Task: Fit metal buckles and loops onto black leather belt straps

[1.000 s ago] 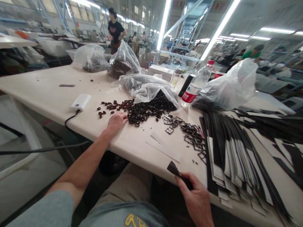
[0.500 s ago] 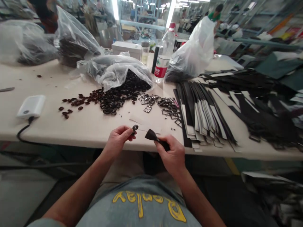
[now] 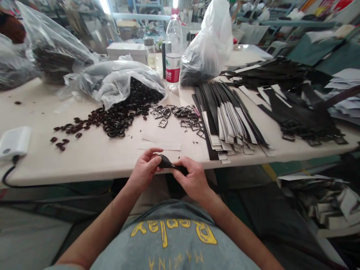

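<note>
A white box [image 3: 14, 141] sits on the worktop [image 3: 84, 161], far to the left of the bottle [image 3: 173, 56]. Next come three clear bags [image 3: 60, 62] with dark things inside, all left of the bottle. A heap of small dark rings [image 3: 115, 120] is spread out left of the bottle and nearer than it. One jar [image 3: 150, 56] stands just left of the bottle. Two thin white strips [image 3: 161, 146] lie on the near side of the bottle, between it and the hands. Metal buckles [image 3: 187, 116] are messily piled on its near side, a bit to the right. One whitish bag [image 3: 208, 45] is just right of the bottle, and long dark strips [image 3: 225, 112] lie in a bunch farther right. The rings, buckles and dark strips are too jumbled to count. One black strap [image 3: 166, 162] is straight in front of the bottle, at the near edge. The left hand [image 3: 144, 167] pinches its wide end with thumb and fingers; whether a ring is tucked in there I cannot tell. The right hand [image 3: 194, 176] curls around the other end, thumb pointing left. Both wrists reach in from the near side.
</note>
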`<act>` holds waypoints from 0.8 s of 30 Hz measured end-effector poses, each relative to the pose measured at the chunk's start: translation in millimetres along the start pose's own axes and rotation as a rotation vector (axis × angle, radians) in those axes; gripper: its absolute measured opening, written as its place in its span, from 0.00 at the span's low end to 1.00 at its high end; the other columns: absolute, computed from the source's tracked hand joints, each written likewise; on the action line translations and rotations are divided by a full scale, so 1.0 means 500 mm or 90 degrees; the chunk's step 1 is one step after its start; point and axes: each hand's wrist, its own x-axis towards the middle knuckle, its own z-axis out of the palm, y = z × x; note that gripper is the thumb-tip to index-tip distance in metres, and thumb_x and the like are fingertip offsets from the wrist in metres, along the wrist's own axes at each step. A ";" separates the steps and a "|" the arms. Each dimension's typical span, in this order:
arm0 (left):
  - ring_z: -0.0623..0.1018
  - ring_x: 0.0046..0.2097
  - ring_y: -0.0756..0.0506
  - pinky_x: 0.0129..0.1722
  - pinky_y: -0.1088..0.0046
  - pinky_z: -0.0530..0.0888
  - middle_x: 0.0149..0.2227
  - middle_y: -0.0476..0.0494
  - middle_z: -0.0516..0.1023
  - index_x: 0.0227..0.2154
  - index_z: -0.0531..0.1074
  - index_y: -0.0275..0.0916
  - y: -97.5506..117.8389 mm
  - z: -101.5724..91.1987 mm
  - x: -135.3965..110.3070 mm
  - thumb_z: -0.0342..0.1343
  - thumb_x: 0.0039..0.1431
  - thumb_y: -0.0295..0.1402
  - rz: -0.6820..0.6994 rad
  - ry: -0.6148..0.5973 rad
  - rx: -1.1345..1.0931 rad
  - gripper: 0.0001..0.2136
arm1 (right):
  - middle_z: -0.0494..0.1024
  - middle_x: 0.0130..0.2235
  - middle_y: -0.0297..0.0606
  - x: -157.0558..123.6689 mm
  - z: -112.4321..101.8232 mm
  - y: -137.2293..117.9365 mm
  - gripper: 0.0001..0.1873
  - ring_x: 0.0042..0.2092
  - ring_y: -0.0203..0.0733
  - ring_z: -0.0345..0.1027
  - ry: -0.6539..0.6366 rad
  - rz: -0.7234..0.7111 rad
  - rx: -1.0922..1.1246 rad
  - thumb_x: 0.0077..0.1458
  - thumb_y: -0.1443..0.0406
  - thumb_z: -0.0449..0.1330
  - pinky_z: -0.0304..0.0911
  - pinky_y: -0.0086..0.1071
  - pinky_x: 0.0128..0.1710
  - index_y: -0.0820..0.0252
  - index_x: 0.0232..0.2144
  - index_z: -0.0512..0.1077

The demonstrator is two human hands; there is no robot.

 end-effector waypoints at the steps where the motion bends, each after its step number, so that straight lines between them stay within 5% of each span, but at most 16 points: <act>1: 0.73 0.22 0.54 0.23 0.82 0.73 0.23 0.54 0.77 0.34 0.76 0.38 0.002 -0.001 0.001 0.76 0.39 0.43 -0.034 -0.027 -0.009 0.22 | 0.75 0.30 0.33 -0.001 -0.002 0.000 0.03 0.33 0.41 0.69 -0.019 0.007 0.026 0.57 0.68 0.62 0.59 0.31 0.34 0.58 0.31 0.73; 11: 0.70 0.21 0.55 0.19 0.83 0.67 0.22 0.52 0.73 0.24 0.76 0.36 -0.007 0.000 0.015 0.74 0.38 0.49 -0.273 -0.178 -0.036 0.21 | 0.77 0.31 0.33 -0.019 -0.026 0.017 0.02 0.33 0.40 0.70 -0.092 0.009 0.124 0.57 0.68 0.64 0.62 0.30 0.35 0.58 0.31 0.75; 16: 0.78 0.34 0.48 0.33 0.76 0.75 0.33 0.44 0.83 0.35 0.82 0.37 -0.030 0.036 0.004 0.70 0.46 0.48 -0.093 -0.021 0.072 0.20 | 0.78 0.33 0.35 -0.026 -0.027 0.026 0.02 0.36 0.44 0.72 0.004 -0.008 -0.068 0.58 0.69 0.63 0.63 0.33 0.37 0.57 0.33 0.73; 19: 0.80 0.47 0.42 0.47 0.69 0.76 0.44 0.39 0.84 0.43 0.82 0.38 -0.052 0.055 -0.013 0.69 0.49 0.47 -0.087 -0.051 0.046 0.21 | 0.78 0.35 0.37 -0.027 -0.014 0.027 0.03 0.38 0.45 0.73 0.034 -0.029 -0.116 0.58 0.70 0.61 0.65 0.35 0.39 0.57 0.34 0.72; 24: 0.80 0.50 0.42 0.54 0.68 0.73 0.47 0.41 0.83 0.45 0.81 0.41 -0.057 0.059 -0.021 0.66 0.55 0.45 -0.064 -0.057 0.043 0.19 | 0.79 0.41 0.39 -0.027 -0.013 0.020 0.09 0.43 0.47 0.74 0.020 -0.010 -0.092 0.56 0.68 0.65 0.66 0.36 0.43 0.58 0.41 0.72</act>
